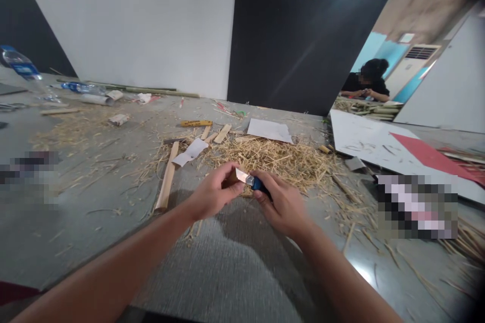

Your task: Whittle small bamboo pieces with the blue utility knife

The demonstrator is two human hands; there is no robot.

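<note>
My right hand (pixel 282 204) is closed round a blue-handled utility knife (pixel 253 181), whose metal blade points left. My left hand (pixel 214 192) pinches a small piece of bamboo (pixel 232 176) right against the blade. Both hands meet above the grey table (pixel 227 262), just in front of a heap of bamboo shavings (pixel 280 159). The piece in my left hand is mostly hidden by my fingers.
A long bamboo strip (pixel 166 179) lies to the left, with short strips (pixel 222 133), paper scraps (pixel 191 151), a white sheet (pixel 270 130) and a yellow tool (pixel 196 123) behind. Plastic bottles (pixel 79 87) stand far left. White and red boards (pixel 401 149) lie right. Another person (pixel 366 83) sits at the back right.
</note>
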